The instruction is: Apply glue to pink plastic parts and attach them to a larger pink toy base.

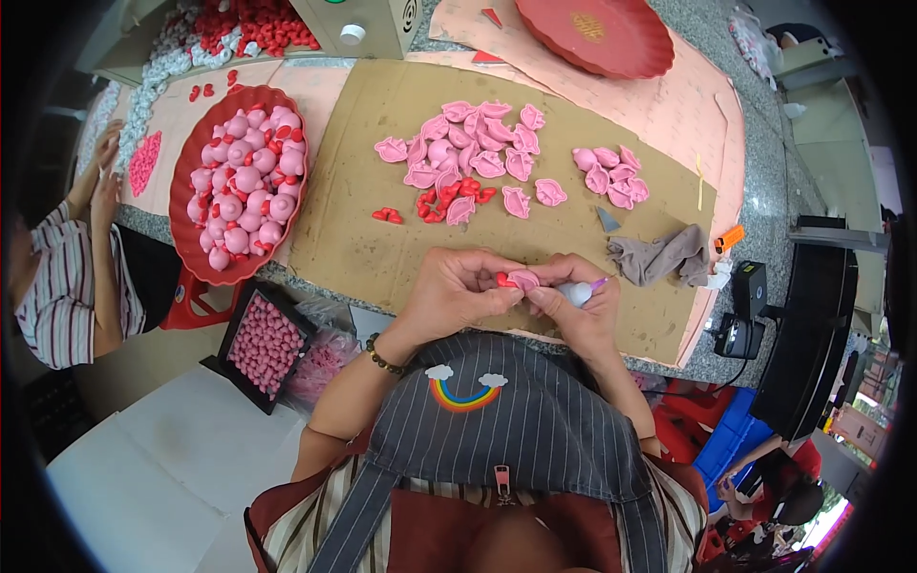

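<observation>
Over the near part of a cardboard sheet (344, 162), both hands come together at the fingertips. My left hand (444, 291) pinches a small pink plastic piece (522, 279) with a red piece (503, 280) at its left side. The thumb and fingers of my right hand (590, 320) meet the pink piece from the other side. That hand also wraps round a small white squeeze bottle (576, 293) with a purple tip. Farther off lie a heap of hollow pink shell pieces (468, 138) and several red bow-like pieces (444, 199). A smaller pink cluster (613, 179) sits to the right.
A red scalloped tray (181, 234) of pink-and-red pieces stands left; another red tray (602, 38) is at the back. A grey rag (659, 256) and orange lighter (729, 239) lie right. A person (81, 258) works at far left. Below the table edge sits a black box (229, 351) of pink pieces.
</observation>
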